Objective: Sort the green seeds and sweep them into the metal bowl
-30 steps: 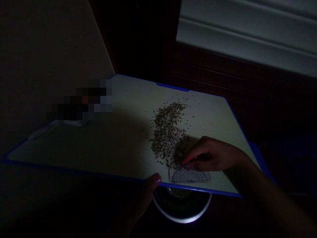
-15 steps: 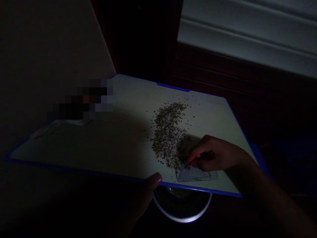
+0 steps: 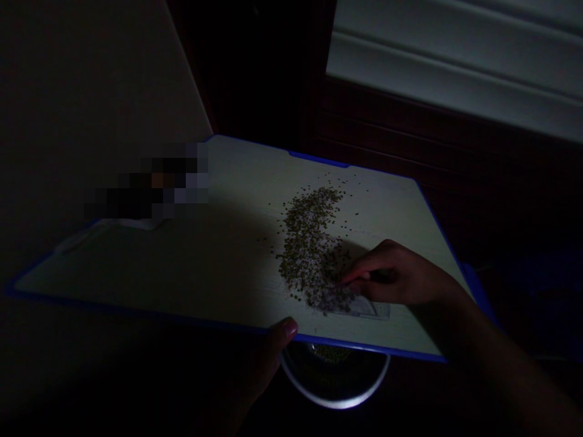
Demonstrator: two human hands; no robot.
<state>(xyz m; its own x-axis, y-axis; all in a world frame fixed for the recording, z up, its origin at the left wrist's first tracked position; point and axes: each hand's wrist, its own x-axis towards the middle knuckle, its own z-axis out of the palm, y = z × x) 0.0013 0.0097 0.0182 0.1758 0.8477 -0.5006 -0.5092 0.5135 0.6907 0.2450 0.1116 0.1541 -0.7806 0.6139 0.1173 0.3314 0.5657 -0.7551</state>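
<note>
A pale board with a blue rim [image 3: 228,285] is tilted in front of me, with a loose heap of small greenish-brown beans or seeds [image 3: 305,237] spread over its middle. My left hand [image 3: 271,349] grips the near edge, thumb on top and the other fingers hidden underneath. My right hand [image 3: 401,273] is closed in a pinch on a clear plastic protractor [image 3: 371,308], which lies low on the board. Its left part reaches in among the lower beans.
Below the near edge sits a round metal bowl [image 3: 339,403] with more beans inside, partly covered by the board. A pale wall [image 3: 113,73] rises at the left, and light ridged panels [image 3: 455,54] stand at upper right. The scene is very dark.
My right hand has moved the protractor a little away from me and leftward, into the lower end of the heap. My left hand and the board stay in place.
</note>
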